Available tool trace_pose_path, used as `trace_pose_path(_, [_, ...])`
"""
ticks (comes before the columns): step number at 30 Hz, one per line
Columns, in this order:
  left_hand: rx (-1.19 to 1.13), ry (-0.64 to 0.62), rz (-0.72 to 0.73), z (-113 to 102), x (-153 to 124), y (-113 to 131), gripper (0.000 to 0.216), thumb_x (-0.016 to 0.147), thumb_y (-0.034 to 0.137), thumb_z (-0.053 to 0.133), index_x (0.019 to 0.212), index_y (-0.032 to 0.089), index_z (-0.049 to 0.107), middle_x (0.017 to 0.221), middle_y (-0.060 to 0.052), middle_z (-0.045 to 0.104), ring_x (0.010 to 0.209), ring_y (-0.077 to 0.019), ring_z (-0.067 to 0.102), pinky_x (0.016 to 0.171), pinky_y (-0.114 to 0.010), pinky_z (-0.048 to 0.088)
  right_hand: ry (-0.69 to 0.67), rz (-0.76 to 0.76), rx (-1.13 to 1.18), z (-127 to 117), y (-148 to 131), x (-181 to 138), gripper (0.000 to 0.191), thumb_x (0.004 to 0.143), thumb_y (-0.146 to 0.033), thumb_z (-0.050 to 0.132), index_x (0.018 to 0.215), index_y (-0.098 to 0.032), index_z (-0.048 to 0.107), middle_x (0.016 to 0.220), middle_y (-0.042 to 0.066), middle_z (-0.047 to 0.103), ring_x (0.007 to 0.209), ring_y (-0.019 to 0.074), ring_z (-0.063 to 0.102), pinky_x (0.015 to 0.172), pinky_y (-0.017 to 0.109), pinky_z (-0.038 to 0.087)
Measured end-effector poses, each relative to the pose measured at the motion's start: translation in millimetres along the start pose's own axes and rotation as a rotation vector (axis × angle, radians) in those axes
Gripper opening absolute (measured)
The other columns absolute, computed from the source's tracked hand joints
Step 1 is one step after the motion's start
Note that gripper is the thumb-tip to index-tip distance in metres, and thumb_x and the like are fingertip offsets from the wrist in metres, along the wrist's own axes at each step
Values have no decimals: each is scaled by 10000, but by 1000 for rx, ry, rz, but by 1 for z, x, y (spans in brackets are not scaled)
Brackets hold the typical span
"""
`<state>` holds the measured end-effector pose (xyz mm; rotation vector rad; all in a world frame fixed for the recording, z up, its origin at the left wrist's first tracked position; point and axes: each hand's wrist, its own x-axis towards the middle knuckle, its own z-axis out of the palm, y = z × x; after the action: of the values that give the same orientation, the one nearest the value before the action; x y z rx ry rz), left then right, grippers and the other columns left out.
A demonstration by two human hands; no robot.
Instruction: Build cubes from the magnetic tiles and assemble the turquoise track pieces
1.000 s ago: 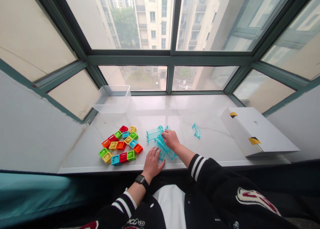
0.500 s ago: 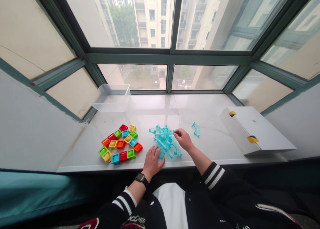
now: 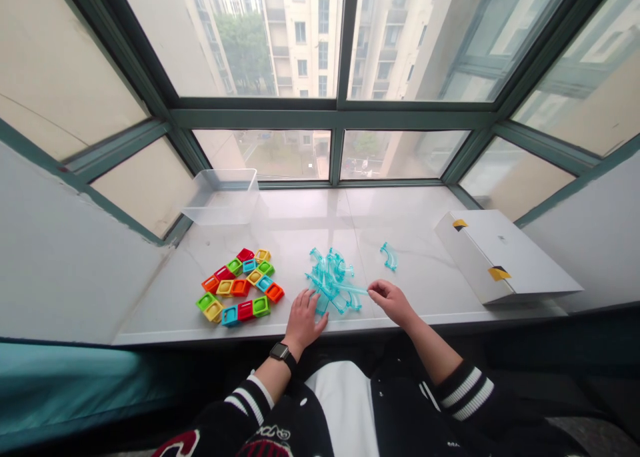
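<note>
A pile of see-through turquoise plastic track pieces lies on the white sill in front of me. My right hand, at the pile's right side, pinches the end of a long straight turquoise track piece; its far end overlaps the pile. My left hand rests at the pile's near left edge, palm down with fingers stretched out, and its fingertips touch or nearly touch the pieces. Apart from the pile, one curved turquoise piece lies farther back to the right.
Several coloured square blocks lie grouped left of my left hand. A clear plastic bin stands at the back left by the window. On the right is a white box with yellow-black tabs. The sill's front edge runs close to me.
My right hand has moved right and toward me, drawing the straight track piece along and away from the top of the pile. My left hand has stayed nearly still.
</note>
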<state>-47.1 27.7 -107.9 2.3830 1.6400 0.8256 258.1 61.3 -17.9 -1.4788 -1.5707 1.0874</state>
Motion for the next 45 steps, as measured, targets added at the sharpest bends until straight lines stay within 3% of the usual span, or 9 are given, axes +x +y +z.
trace_pose_path(8, [6,0,7,0,1,-1,500,947,385,638,1409,216,551,1441,-162,581,1426,-366,487,1197,-569,413,-151,439,475,13,7,-16,277,693,-423,809,814,-191,720,674,-22,620,526,95,466,541,252,391])
trace_pose_path(13, [-8,-5,1,-1,1,0,508,945,399,639,1406,204,556,1453,-164,575,1439,-361,473,1196,-566,406,-159,446,739,9,2,-15,413,649,-430,939,922,-164,781,720,-4,637,589,90,513,565,241,412])
trace_pose_path(18, [-83,43,5,-7,-2,-2,542,950,417,634,1426,185,521,1461,-176,555,1470,-364,426,1209,-569,381,-122,428,848,1,-10,-13,454,632,-424,995,968,-185,806,798,15,671,635,103,575,620,267,500])
trace_pose_path(22, [-166,156,-31,-23,3,3,447,1001,369,554,1411,195,515,1375,-162,586,1339,-323,523,1177,-551,401,-90,384,832,2,-11,-13,443,620,-436,1001,943,-209,800,843,15,693,689,129,626,678,295,543])
trace_pose_path(27, [-428,202,-63,-68,34,34,430,1022,433,564,1398,228,528,1334,-135,607,1265,-289,565,1116,-502,450,-109,290,716,7,-12,-16,446,656,-493,966,951,-206,793,870,14,705,740,150,652,771,335,556])
trace_pose_path(31, [-888,-1,-221,-96,62,66,537,1030,588,521,1421,219,522,1111,-89,679,942,-205,650,881,-370,538,-163,178,577,12,-21,-17,412,710,-517,917,947,-203,793,845,14,704,766,166,646,798,355,546])
trace_pose_path(35, [-1272,-213,-399,-101,74,84,759,998,759,405,1451,158,499,751,-11,647,606,-153,560,598,-289,468,-231,58,473,17,-27,-15,348,782,-505,859,944,-204,792,846,19,705,757,158,610,777,341,524])
trace_pose_path(40, [-1336,-239,-512,-109,74,88,631,933,711,608,1218,153,678,805,-54,706,727,-169,655,675,-280,503,-252,-25,374,20,-21,-11,334,824,-516,810,962,-212,796,911,38,707,804,176,620,766,337,525])
trace_pose_path(45, [-1398,-274,-494,-121,74,87,460,904,592,725,1148,203,708,979,-60,726,855,-187,719,778,-299,549,-220,-94,280,18,-19,-8,309,872,-519,763,959,-225,803,917,40,676,809,181,620,759,338,538])
